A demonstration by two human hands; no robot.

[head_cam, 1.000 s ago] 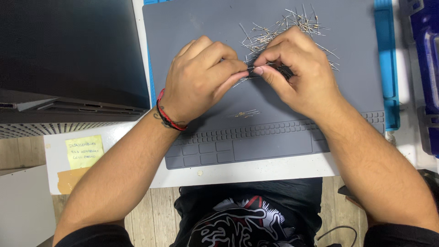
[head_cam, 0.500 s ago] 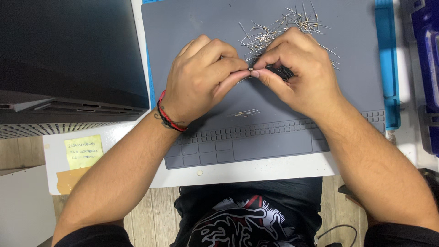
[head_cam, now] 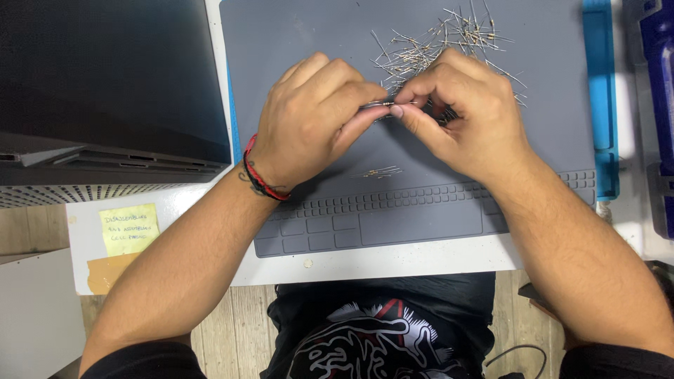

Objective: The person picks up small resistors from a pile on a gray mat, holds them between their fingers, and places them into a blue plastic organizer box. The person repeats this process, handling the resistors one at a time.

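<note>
My left hand [head_cam: 312, 119] and my right hand [head_cam: 460, 112] meet fingertip to fingertip over a grey silicone work mat [head_cam: 295, 42]. Between them they pinch one small resistor [head_cam: 387, 104] by its thin wire leads. Just behind the hands lies a loose pile of resistors [head_cam: 435, 45] with bare wire leads. A dark bundle, partly hidden, sits under my right palm. A few separate resistors [head_cam: 381, 172] lie on the mat nearer to me. A red and black cord bracelet is on my left wrist.
A dark closed laptop-like device [head_cam: 105, 84] lies at the left on the white table [head_cam: 365, 270]. A yellow sticky note [head_cam: 130, 230] is stuck near the table's front left. A blue mat edge [head_cam: 602, 91] and blue plastic parts bins stand at the right.
Both hands stay together on the resistor, with only small finger shifts. The view has drifted slightly.
</note>
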